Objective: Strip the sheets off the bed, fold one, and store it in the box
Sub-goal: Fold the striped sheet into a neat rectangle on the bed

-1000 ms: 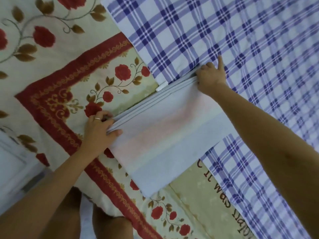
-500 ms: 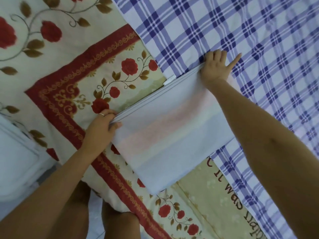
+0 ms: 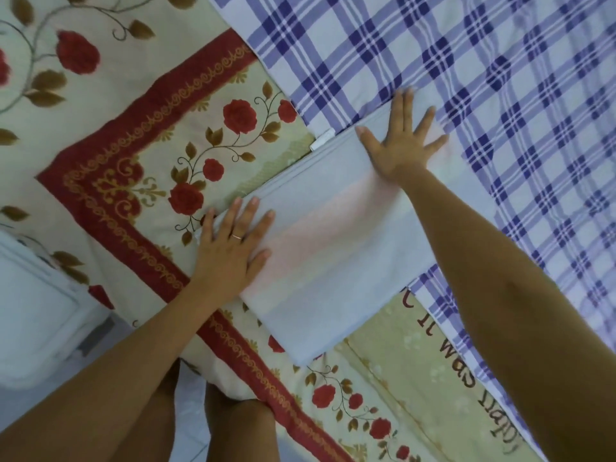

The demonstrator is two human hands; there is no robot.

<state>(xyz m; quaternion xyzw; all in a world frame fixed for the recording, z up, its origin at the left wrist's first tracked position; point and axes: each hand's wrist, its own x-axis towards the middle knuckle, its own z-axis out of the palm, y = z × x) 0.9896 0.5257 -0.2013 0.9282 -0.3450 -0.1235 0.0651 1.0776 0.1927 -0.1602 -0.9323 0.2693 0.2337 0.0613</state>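
So I've got the folded pale blue-and-pink cotton sheet (image 3: 333, 261) dead centre on the bed. It's half on the red-rose floral bedspread (image 3: 116, 151) at 9 o'clock and half on the purple plaid sheet (image 3: 483, 78) at 2 o'clock. My left hand (image 3: 230, 251) and right hand (image 3: 400, 148) both lie flat on it, fingers straight and spread, gripping nothing. It looks soft and light, and the layers will probably slide, so I'd pinch the stacked edge along 11 o'clock.

flat floral bedspread (image 3: 140, 105) open left of folded sheet (image 3: 336, 261), white box (image 3: 35, 311) beside bed edge
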